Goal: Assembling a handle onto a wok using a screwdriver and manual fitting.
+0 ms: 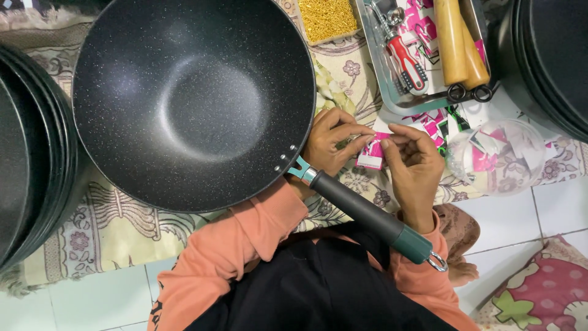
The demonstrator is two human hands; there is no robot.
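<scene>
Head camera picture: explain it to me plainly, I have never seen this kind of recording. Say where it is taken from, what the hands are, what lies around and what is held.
There is no machine here. A person wears a camera on the head, so the single picture looks straight down at their own lap and two bare hands.

The left hand and right hand meet over a small pink and white label, pinching it between the fingertips in a shared grip.

A large dark speckled wok rests beside the hands, its dark handle running across the lap.

Around it, on a patterned cloth: a stack of dark pans at the left edge, a metal tray with a red-handled screwdriver and wooden handles, a box of small gold parts, and a clear bag of more labels.
</scene>
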